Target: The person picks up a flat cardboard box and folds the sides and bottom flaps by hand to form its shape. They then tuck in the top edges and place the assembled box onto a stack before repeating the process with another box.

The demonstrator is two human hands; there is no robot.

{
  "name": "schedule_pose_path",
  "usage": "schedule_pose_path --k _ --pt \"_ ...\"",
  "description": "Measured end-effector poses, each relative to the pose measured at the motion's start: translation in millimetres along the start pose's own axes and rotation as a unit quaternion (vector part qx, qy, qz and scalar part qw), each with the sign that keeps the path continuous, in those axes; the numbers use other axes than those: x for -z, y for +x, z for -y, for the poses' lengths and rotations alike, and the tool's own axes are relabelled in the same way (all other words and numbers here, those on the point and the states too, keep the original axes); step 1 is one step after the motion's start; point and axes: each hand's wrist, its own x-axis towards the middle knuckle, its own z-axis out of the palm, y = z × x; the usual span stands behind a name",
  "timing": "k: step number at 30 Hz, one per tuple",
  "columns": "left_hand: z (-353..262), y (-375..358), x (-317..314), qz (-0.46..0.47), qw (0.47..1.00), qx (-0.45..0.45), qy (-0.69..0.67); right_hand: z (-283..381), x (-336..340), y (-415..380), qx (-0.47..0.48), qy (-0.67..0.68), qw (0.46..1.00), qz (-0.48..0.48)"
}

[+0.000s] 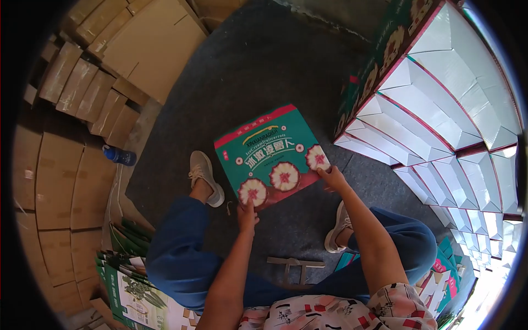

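A teal and crimson radish carton, printed with white lettering and sliced radishes, is held tilted in front of me, above the dark floor. My left hand grips its near left corner, with the thumb on the printed face. At the near right corner, my right hand is closed on the edge, thumb on top. The fingers beneath the carton are mostly hidden. My shoes show on either side of it, the left shoe close to the carton's left edge.
Brown cardboard boxes are stacked along the left, with a blue bottle beside them. White-sided cartons rise at right. Flattened green cartons lie lower left, teal ones lower right. A grey-brown frame is between my legs.
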Motion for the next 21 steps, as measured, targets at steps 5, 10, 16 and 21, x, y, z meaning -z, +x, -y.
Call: schedule_pose_path --k 5,10,16,21 --pt "-27 134 -14 -0.045 0.949 -0.305 0.066 -12 -25 70 0.052 0.187 0.980 -0.036" --pt "-129 161 -68 -0.046 0.927 -0.350 0.124 12 -36 92 0.012 0.456 0.887 -0.066" --pt "-179 179 -121 0.000 0.912 -0.379 0.156 29 -25 107 -0.046 0.583 0.806 -0.090" --pt "-192 183 -151 0.042 0.914 -0.388 0.112 42 -12 116 -0.059 0.601 0.788 -0.121"
